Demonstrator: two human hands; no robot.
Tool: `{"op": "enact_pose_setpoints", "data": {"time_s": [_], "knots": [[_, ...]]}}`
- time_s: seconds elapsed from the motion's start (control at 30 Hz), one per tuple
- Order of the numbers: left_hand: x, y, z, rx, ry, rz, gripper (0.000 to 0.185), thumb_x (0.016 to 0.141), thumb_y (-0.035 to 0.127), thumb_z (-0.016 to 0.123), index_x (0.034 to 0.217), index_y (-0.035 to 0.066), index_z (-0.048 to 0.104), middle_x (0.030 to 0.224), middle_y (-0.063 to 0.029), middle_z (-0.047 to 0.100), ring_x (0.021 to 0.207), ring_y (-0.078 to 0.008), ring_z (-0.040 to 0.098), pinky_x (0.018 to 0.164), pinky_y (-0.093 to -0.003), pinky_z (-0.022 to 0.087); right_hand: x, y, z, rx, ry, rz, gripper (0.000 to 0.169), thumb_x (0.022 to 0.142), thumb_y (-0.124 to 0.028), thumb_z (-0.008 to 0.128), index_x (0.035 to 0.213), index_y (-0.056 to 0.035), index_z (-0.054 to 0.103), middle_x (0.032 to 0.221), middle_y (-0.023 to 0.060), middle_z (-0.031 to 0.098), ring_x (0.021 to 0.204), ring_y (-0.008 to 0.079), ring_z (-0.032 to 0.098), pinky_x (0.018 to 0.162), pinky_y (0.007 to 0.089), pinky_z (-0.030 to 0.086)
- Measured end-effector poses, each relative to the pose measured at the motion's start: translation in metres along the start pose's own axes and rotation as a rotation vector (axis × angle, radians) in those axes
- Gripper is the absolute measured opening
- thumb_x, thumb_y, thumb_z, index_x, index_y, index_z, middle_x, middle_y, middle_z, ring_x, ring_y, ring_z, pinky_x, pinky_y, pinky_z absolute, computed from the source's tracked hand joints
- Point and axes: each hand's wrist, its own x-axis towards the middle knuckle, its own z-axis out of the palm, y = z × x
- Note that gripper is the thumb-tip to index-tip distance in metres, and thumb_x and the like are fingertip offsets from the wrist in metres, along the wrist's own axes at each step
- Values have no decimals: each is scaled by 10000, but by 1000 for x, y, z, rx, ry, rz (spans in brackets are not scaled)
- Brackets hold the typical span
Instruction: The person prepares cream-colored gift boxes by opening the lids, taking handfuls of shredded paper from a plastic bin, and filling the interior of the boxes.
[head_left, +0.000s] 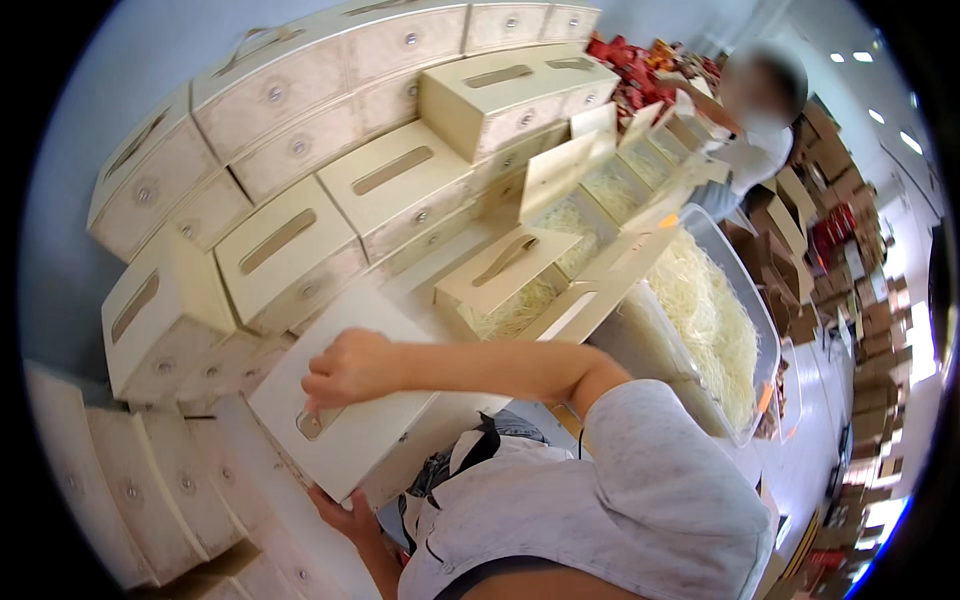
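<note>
A cream cardboard gift box (375, 322) lies tilted before me, its slotted lid face up. My right hand (349, 371) is curled over that face, its fingers at the handle slot; the fingertips are partly hidden. Low on the box's near corner, my left hand (349, 514) supports the edge from below. Beyond my right forearm sits an open cream box (517, 262) with shredded paper filler (514, 307) inside and a strap handle on its raised lid. More open boxes with filler stand in a row behind it.
Stacked cream boxes (285, 255) fill the left and back. A plastic tub (765, 330) of pale shredded paper stands at my right. A co-worker (750, 150) is at the row's far end, near red packages (630, 67). Brown cartons (885, 345) line the right side.
</note>
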Motion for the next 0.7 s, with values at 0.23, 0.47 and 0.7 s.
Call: {"op": "enact_pose_setpoints", "data": {"time_s": [0.23,0.47,0.7], "knots": [[-52,-85,-1,-7,-122,-310,181,817,138,542,801,24,402,765,-24,362,700,-112,357,628,-216,334,-82,-16,81,76,-63,51,297,765,-266,587,589,-96,417,499,22,434,398,184,488,346,315,376],[-62,-94,22,-11,-134,-414,183,758,73,556,823,34,389,755,-19,353,697,-124,342,651,-235,331,-107,-7,110,167,-137,134,253,768,-245,575,613,-90,447,507,32,461,417,225,505,384,354,402],[-67,-123,22,55,-244,-329,206,718,61,572,768,43,373,722,-16,320,663,-137,328,614,-244,324,-133,-19,102,254,-303,332,221,758,-272,574,704,-72,496,697,87,514,704,258,549,604,379,436]]}}
